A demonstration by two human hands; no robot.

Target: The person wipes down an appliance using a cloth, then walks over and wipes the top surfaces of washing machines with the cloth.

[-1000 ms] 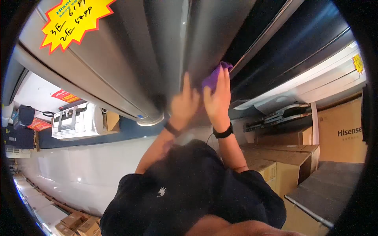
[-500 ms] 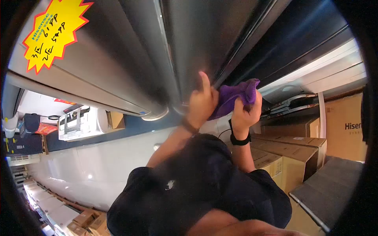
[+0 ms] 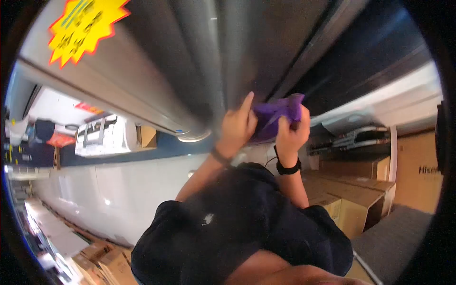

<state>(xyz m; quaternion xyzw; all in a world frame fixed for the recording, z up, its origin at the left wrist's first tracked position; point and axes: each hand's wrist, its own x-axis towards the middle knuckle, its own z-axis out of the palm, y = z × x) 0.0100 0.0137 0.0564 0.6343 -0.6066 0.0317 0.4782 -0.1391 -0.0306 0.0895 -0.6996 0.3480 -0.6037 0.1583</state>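
A crumpled purple cloth [image 3: 270,121] spans the space between my two hands. My right hand [image 3: 292,135], with a black band on its wrist, is closed on the cloth's right part, thumb on top. At the cloth's left edge is my left hand [image 3: 237,126], its index finger stretched up and its other fingers curled against the cloth. Just beyond both hands rise tall dark glossy appliance panels [image 3: 266,52]; whether the left fingertip touches one, I cannot tell. Blur softens the fingers and the cloth.
A yellow starburst price sign [image 3: 85,31] is on the grey appliance [image 3: 142,90] at upper left. Cardboard boxes [image 3: 351,194] are stacked at the right, beside a dark grey flat surface [image 3: 399,242]. A white boxed item [image 3: 107,137] stands left, above the pale tiled floor [image 3: 118,190].
The view has shifted, so the sign and appliances appear farther right and blurrier. My left hand has turned slightly, its index finger now leaning right. Both hands stay at the purple cloth.
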